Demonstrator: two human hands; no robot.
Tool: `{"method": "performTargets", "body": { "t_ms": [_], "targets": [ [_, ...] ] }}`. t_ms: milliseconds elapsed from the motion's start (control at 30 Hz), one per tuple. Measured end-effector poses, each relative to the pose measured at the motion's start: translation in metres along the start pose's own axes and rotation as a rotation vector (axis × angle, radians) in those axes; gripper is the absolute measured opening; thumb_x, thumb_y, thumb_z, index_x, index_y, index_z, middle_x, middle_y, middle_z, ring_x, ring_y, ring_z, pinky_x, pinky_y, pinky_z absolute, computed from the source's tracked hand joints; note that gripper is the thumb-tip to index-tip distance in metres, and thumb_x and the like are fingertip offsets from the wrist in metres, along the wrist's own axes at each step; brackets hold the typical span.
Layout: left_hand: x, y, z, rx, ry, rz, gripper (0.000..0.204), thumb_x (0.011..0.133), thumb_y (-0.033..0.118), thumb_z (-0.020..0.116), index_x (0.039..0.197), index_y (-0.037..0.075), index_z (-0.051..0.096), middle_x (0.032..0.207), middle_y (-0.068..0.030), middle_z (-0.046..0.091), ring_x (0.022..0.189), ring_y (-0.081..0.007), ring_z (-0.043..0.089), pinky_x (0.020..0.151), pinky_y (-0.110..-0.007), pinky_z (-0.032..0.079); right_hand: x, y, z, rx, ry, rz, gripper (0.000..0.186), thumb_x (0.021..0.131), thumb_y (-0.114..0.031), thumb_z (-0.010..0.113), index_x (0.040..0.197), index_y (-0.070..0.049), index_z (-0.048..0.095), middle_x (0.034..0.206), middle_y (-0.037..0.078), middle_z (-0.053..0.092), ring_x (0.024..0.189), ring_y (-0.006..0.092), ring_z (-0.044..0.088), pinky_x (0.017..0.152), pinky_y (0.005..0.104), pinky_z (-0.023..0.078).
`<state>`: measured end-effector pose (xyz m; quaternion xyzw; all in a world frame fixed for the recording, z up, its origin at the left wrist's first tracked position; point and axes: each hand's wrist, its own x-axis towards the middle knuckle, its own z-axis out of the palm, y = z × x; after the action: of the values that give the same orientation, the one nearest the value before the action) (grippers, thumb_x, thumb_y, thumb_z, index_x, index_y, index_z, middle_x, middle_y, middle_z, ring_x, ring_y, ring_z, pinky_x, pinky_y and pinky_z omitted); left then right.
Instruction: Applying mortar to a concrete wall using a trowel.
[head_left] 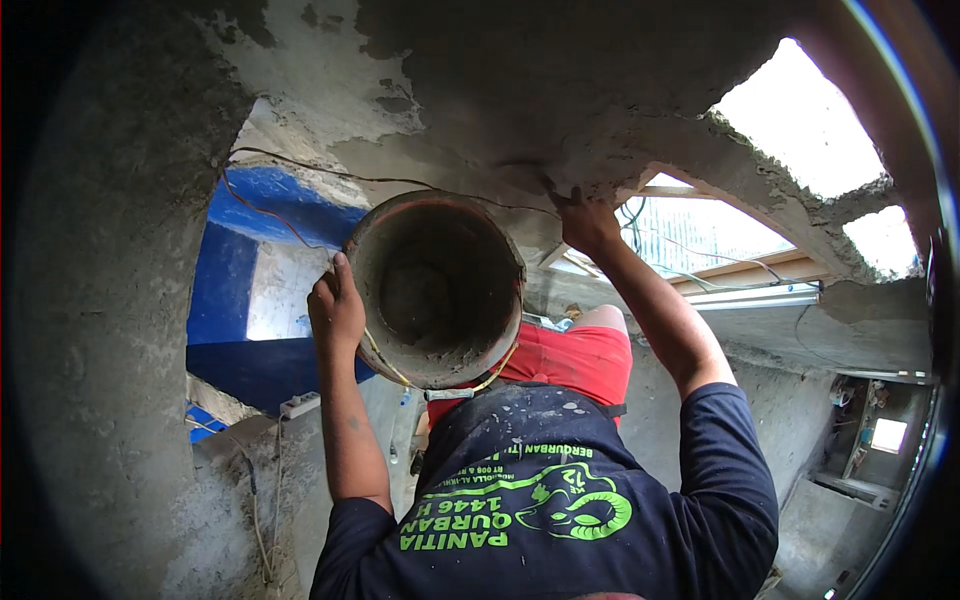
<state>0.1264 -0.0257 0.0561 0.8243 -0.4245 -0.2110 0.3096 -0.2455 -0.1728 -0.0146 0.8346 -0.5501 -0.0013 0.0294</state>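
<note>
My left hand is closed on the left rim of a round bucket, its thumb lying along the edge. The bucket tilts with its mouth toward me; grey mortar coats its inside walls. Its thin yellow wire handle hangs down, with a grey grip at the lowest point. Higher and to the right, my right hand is wrapped round the handle of a trowel. The dark trowel blade is against the grey plastered surface, which looks smooth and damp around it.
A loose brown cable runs across the surface behind the bucket. Openings with rough edges lie at the right, near a white lamp tube. Blue-painted panels show through another opening at left. A white socket block hangs below it.
</note>
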Motion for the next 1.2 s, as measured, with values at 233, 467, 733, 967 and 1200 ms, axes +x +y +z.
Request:
{"method": "performTargets", "body": {
  "t_ms": [233,467,733,967,1200],
  "targets": [
    [0.000,0.002,-0.005,-0.035,-0.049,-0.002,0.073,0.103,0.057,0.039,0.106,-0.008,0.070,0.106,-0.0337,0.068,0.105,-0.0519,0.062,0.091,-0.054,0.047,0.011,0.009,-0.007,0.086,-0.011,0.045,0.068,0.084,-0.008,0.055,0.150,-0.025,0.048,0.124,0.028,0.060,0.098,0.0430,0.070,0.079,0.0498,0.059],
    [-0.005,0.001,-0.005,-0.063,-0.013,0.009,0.071,0.104,0.055,0.039,0.105,-0.010,0.069,0.104,-0.0332,0.068,0.103,-0.0513,0.063,0.088,-0.053,0.048,-0.028,0.011,-0.030,0.086,0.138,0.083,0.072,0.082,-0.005,0.058,0.149,-0.030,0.049,0.109,0.022,0.064,0.084,0.0397,0.071,0.068,0.0490,0.058],
    [0.005,-0.003,0.002,0.001,0.009,0.002,0.074,0.103,0.058,0.040,0.097,-0.010,0.069,0.099,-0.0339,0.068,0.099,-0.0516,0.063,0.086,-0.053,0.047,-0.021,0.051,-0.027,0.043,0.106,0.101,0.048,0.091,-0.017,0.059,0.138,-0.030,0.061,0.105,0.019,0.066,0.086,0.0388,0.069,0.069,0.0483,0.057],
    [0.000,0.003,-0.005,-0.058,-0.038,-0.013,0.075,0.103,0.059,0.040,0.095,-0.009,0.069,0.093,-0.0314,0.068,0.094,-0.0494,0.064,0.083,-0.052,0.048,-0.018,0.045,-0.052,0.148,0.244,0.043,0.046,0.090,-0.017,0.065,0.133,-0.032,0.065,0.100,0.014,0.068,0.087,0.0356,0.070,0.069,0.0446,0.056],
    [-0.004,0.008,-0.002,0.024,0.042,-0.003,0.076,0.103,0.060,0.040,0.096,-0.010,0.068,0.095,-0.0328,0.068,0.097,-0.0505,0.064,0.085,-0.053,0.048,-0.029,0.047,-0.039,0.047,0.016,0.140,0.044,0.093,-0.020,0.063,0.135,-0.032,0.064,0.104,0.013,0.067,0.089,0.0349,0.070,0.070,0.0458,0.056]
  ]
}}
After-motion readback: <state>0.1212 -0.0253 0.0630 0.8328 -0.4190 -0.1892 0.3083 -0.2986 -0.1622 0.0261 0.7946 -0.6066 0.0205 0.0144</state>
